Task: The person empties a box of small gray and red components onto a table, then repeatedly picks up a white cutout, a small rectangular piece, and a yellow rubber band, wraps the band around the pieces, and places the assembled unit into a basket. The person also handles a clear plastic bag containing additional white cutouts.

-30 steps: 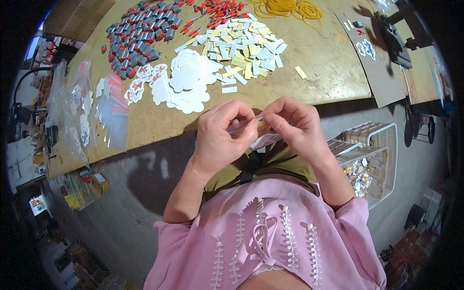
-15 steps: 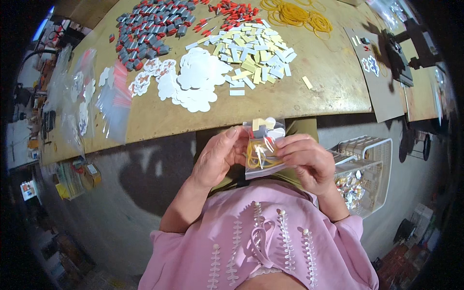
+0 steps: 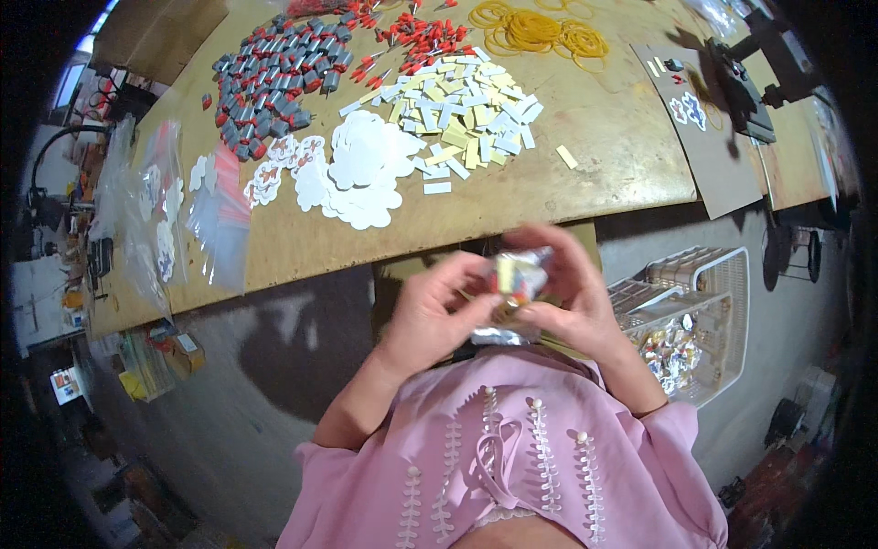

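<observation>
Both hands meet just below the counter [image 3: 302, 247] edge, in front of the chest. The left hand [image 3: 437, 316] and the right hand [image 3: 572, 297] are each closed on a small clear packet [image 3: 518, 279] with a printed card inside — fingers pinching it from either side, the top of it showing between them. A bit of crinkled film [image 3: 498, 335] hangs under the hands.

The packet looks light and thin: soft, slippery film over a stiffer card. It would likely bend or crease if squeezed in the middle, so the edges, where the card backs the film, seem the safest place to grip. Pinched on film alone, it could slide.

On the counter above lie white cloud-shaped cards [image 3: 361, 169], a heap of pale strips [image 3: 462, 110], grey and red small parts [image 3: 270, 78], yellow rubber bands [image 3: 540, 32] and clear bags [image 3: 219, 220] at the left — all well apart from the hands. A white basket [image 3: 722, 274] of finished pieces stands at the person's right.
</observation>
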`<state>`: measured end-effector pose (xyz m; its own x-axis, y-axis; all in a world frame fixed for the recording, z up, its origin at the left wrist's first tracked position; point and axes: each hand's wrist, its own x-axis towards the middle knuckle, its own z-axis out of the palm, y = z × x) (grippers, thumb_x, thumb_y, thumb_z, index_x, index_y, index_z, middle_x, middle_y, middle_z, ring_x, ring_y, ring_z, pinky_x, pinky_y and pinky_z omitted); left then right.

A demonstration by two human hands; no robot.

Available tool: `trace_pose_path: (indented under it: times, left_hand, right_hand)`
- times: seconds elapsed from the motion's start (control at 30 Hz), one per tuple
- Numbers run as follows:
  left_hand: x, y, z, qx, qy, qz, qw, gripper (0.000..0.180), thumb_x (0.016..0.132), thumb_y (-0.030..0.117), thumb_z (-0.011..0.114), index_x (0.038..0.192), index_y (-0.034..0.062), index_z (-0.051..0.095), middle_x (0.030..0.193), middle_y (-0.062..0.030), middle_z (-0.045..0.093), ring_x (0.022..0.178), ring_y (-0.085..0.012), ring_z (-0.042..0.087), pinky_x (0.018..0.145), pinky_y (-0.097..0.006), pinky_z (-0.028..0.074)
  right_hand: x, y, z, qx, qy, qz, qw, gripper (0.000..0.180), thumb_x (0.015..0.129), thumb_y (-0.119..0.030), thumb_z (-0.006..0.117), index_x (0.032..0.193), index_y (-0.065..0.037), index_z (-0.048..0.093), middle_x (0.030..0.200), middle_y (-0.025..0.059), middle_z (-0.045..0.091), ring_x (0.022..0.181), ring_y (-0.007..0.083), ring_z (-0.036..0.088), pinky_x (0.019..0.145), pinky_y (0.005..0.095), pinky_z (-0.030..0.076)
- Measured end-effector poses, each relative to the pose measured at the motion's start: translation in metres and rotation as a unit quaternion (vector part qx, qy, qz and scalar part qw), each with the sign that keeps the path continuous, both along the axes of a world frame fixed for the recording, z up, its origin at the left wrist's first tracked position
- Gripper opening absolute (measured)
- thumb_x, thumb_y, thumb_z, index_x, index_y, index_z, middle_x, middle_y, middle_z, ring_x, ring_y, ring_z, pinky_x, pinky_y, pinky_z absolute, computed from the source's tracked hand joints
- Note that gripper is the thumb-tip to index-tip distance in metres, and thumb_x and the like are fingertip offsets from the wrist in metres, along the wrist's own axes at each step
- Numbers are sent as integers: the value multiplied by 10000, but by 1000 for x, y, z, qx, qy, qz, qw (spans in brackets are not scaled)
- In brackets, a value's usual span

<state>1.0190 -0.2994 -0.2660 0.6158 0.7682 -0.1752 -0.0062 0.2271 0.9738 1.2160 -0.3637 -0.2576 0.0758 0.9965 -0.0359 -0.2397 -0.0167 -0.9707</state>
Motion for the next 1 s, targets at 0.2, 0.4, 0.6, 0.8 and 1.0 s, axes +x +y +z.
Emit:
trace_pose_path:
  times: [0.2,0.4,0.6,0.8,1.0]
  left_hand:
    - [1,6,-4,270,167,0,948,143,887,78,775,961,30,662,800,-90,711,701,-164,710,623,-298,555]
    - [-83,65,12,435,343,227,801,110,917,90,722,1025,68,735,887,-106,746,767,-240,733,677,-342,551]
    - [-195,129,-14,562,485,288,605,470,885,233,776,1267,7,622,1177,-217,673,1082,-392,642,951,-467,502]
    - [-289,147,-49,488,570,218,624,474,1047,302,620,1357,-57,608,1323,-238,656,1211,-360,632,1035,-408,492]
    - [-255,149,-48,511,557,225,615,313,1051,249,619,1221,6,717,1167,-140,743,1006,-293,710,844,-369,553]
  right_hand:
    - [46,-29,-10,-118,-289,25,950,290,927,48,657,1207,-24,653,1028,70,731,833,138,687,692,301,572]
    - [191,-116,-50,-289,-637,-13,714,138,964,-108,620,1019,4,678,964,273,677,917,443,671,782,482,522]
    - [320,-319,-178,-492,-642,-19,588,290,824,-167,731,1077,-27,712,982,266,715,892,431,692,760,524,524]
    - [301,-302,-201,-583,-636,-23,505,271,887,-198,591,1047,-30,731,1103,250,726,1017,421,715,866,539,560]
    - [275,-308,-228,-467,-601,-184,622,485,872,-406,756,1129,3,710,1065,252,731,1007,397,711,867,472,556]
